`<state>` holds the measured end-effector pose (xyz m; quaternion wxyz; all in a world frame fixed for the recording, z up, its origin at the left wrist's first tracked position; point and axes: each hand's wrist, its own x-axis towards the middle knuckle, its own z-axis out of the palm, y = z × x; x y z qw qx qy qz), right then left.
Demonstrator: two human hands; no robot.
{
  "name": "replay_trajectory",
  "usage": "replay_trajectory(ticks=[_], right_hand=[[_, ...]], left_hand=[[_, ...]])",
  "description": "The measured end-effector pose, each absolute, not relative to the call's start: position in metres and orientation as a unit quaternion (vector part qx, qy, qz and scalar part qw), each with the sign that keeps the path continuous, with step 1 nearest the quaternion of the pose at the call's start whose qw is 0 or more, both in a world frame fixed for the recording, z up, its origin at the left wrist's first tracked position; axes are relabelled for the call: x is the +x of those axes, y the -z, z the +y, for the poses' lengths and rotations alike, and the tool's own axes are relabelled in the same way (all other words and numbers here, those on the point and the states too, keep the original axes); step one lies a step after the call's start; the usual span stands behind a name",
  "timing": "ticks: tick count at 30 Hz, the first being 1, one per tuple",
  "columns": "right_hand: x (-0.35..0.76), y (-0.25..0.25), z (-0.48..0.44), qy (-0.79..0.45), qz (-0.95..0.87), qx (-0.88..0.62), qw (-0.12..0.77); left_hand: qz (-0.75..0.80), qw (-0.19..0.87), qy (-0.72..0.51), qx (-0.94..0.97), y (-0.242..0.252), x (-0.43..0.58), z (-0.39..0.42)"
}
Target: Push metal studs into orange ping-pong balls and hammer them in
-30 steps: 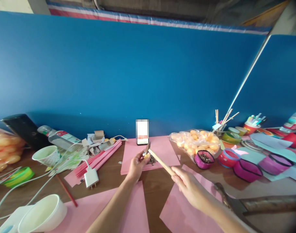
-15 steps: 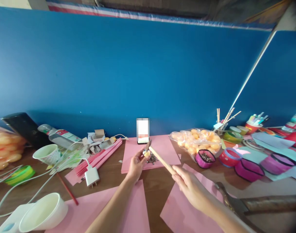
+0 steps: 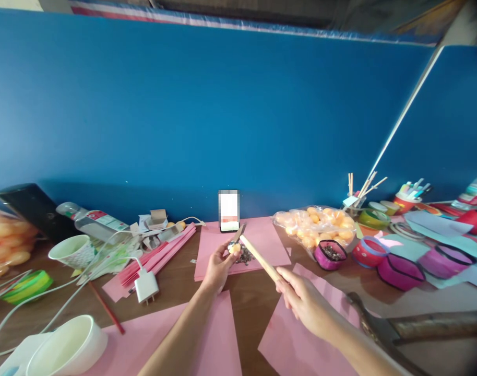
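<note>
My left hand pinches a small pale-yellow ball over the pink paper stack. A narrow, pointed brownish strip rises just behind the ball; whether my fingers touch it I cannot tell. My right hand is closed around the near end of a pale wooden stick. The stick slants up to the left, its far tip close to the ball; contact is unclear. Beneath the tip lies a heap of small dark and shiny bits.
Behind the heap, a phone stands against the blue wall. To the right are a bag of yellow-orange balls, a purple bowl of small bits and a hammer. A white charger and a white cup sit left.
The view has shifted slightly. My left fingers and the ball have turned a little, with less shiny surface showing. Both hands keep their holds.
</note>
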<state>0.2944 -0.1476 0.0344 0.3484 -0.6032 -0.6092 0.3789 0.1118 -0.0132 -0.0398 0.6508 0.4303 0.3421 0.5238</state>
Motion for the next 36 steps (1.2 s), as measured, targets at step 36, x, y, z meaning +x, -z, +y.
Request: replay_trajectory(ticks=[36], right_hand=[[0.291, -0.018, -0.143, -0.449, -0.562, -0.585, 0.376]], left_hand=[[0.240, 0.711, -0.584, 0.311, 0.037, 0.110, -0.010]])
